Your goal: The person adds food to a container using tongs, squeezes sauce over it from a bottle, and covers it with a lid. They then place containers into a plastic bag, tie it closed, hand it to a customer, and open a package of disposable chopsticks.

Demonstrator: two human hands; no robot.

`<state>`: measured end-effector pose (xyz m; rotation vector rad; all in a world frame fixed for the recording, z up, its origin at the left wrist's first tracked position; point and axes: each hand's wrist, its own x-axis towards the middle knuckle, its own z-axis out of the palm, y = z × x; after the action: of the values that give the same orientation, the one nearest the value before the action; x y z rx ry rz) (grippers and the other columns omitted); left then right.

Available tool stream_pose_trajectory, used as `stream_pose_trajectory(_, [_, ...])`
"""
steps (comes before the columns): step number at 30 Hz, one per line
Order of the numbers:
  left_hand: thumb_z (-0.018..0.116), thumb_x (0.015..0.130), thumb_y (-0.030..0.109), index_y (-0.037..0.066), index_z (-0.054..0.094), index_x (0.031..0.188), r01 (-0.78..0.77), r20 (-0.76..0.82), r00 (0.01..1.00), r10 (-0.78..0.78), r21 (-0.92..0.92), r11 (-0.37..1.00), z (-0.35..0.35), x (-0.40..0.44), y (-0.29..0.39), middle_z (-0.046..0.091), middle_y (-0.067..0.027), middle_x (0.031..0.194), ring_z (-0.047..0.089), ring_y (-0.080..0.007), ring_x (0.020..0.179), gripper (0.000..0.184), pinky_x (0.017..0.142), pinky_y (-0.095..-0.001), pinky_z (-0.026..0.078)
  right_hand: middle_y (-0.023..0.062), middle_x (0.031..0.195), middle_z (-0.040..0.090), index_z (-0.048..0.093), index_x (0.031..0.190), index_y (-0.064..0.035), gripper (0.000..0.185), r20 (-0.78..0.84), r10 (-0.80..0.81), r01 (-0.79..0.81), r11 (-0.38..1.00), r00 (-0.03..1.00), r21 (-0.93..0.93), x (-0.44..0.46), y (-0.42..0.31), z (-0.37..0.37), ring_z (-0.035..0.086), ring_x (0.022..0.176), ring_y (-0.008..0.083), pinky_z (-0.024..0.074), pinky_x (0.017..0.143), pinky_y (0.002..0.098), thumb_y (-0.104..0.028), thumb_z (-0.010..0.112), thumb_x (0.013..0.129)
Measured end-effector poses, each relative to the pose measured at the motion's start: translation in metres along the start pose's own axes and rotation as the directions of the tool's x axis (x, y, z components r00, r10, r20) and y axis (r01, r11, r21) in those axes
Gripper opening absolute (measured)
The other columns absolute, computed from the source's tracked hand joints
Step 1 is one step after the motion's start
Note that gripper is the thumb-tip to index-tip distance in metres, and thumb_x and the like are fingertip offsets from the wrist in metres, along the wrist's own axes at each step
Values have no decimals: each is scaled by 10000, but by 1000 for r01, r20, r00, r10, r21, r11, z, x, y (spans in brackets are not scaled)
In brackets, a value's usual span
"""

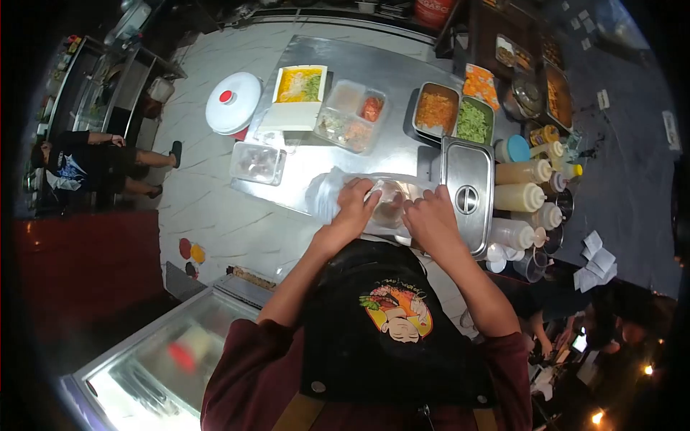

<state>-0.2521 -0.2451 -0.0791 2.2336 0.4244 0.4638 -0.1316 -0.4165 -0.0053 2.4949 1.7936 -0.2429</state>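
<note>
At the near edge of the steel table [309, 161], my left hand [352, 210] and my right hand [431, 219] are on either side of a clear plastic bag [390, 201]. Fingers of both hands are closed on its edges. Something pale and reddish shows through the plastic, too blurred to name. More crumpled translucent plastic [327, 195] spreads out left of my left hand. Just right of my right hand lies a steel pan lid [467, 215] with a recessed handle.
Beyond my hands sit an open food box [298, 108], a divided clear tray [334, 129] and a clear container [257, 164]. Pans of shredded orange food [436, 108] and green lettuce [473, 121] are at right, above several squeeze bottles [521, 197]. Another person [93, 161] stands at far left.
</note>
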Motion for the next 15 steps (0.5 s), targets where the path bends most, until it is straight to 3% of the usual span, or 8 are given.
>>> stream_pose_trajectory(3, [669, 917, 125, 16, 696, 1138, -25, 253, 967, -5, 114, 993, 16, -3, -23, 684, -183, 1024, 664, -354, 966, 248, 786, -492, 524, 72, 826, 699, 716, 955, -77, 176, -93, 106, -103, 994, 990, 31, -12, -4, -7, 635, 924, 246, 410, 890, 436, -226, 735, 862])
stream_pose_trajectory(6, [692, 845, 127, 61, 710, 1186, -183, 315, 947, 62, 368, 912, 40, -7, -38, 702, -142, 1119, 679, -335, 1014, 347, 802, -483, 548, 67, 878, 678, 715, 958, -81, 156, -221, 177, -144, 977, 959, 155, -16, -10, -15, 611, 993, 250, 416, 899, 446, -199, 741, 859])
stream_pose_trajectory(9, [634, 817, 96, 85, 699, 1187, -242, 209, 964, 165, 428, 871, 58, -15, -31, 687, -89, 1134, 674, -275, 1068, 376, 844, -475, 538, 84, 931, 647, 707, 957, -69, 165, -212, 237, -188, 955, 948, 228, -21, -12, -10, 589, 1035, 264, 422, 907, 439, -184, 756, 849])
stream_pose_trajectory(12, [628, 843, 131, 54, 656, 1245, -316, 321, 935, 149, 570, 758, 57, -26, -25, 659, -81, 1228, 669, -269, 1077, 410, 885, -483, 517, 93, 984, 625, 702, 972, -63, 195, -170, 183, -117, 934, 968, 336, -31, -10, -19, 571, 1060, 270, 427, 903, 419, -188, 770, 838])
stream_pose_trajectory(15, [640, 859, 188, 35, 623, 1294, -306, 321, 938, 133, 581, 754, 58, -35, -17, 643, -93, 1256, 648, -260, 1109, 462, 964, -494, 465, 93, 995, 604, 696, 952, -55, 174, -200, 63, -1, 955, 978, 298, -41, 0, -18, 560, 1064, 270, 428, 896, 410, -137, 753, 809])
